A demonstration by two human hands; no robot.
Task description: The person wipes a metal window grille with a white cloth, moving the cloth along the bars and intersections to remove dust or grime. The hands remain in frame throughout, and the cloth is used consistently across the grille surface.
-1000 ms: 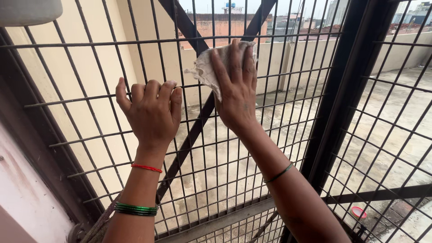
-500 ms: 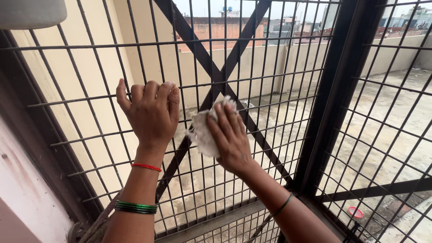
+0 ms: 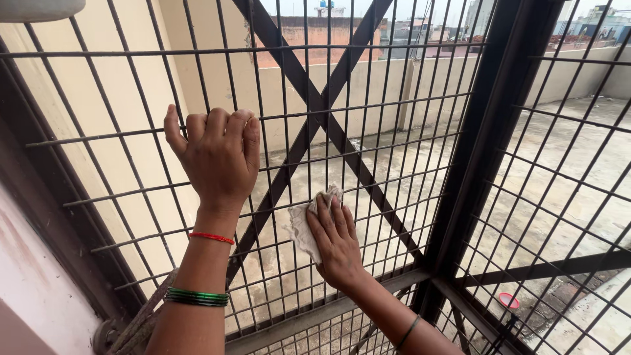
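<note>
Head view: looking through metal grille [image 3: 407, 118] onto rooftop terrace.
Left hand [image 3: 213, 158]: fingers hooked over horizontal bar near grille's left edge, closed tight, probably for bracing.
White cloth [image 3: 303, 225]: flattened against lower centre bars, beside diagonal cross brace [image 3: 289, 164].
Right hand [image 3: 335, 240]: fingers spread flat, pinning cloth for wiping contact.

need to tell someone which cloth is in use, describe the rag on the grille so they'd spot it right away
Start at the dark metal window grille with its crossed diagonal bars. Low on the left panel, the right hand presses a crumpled off-white rag flat against the bars. It is the only soft, pale thing there; the left hand grips bare bars.
</note>
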